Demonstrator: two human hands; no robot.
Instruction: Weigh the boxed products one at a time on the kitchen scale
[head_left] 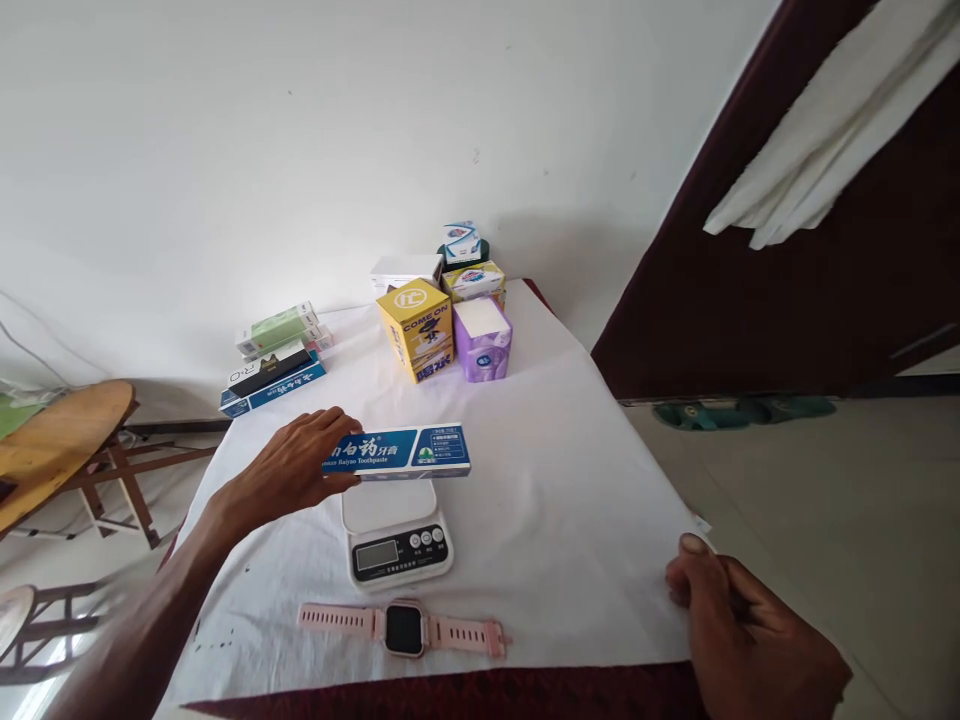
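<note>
My left hand grips the left end of a blue and white toothpaste box. The box lies level, over the back part of a white kitchen scale; whether it touches the weighing plate cannot be told. The scale's display looks blank. In front of the scale, a smartwatch with a pink strap is laid out flat. At the table's right edge my right hand is curled into a loose fist, thumb on top, with nothing visible in it.
Toward the back of the white-clothed table stand a yellow box, a purple tissue pack and other cartons. Several flat boxes are stacked at back left. A wooden stool is at left; green slippers lie on the floor.
</note>
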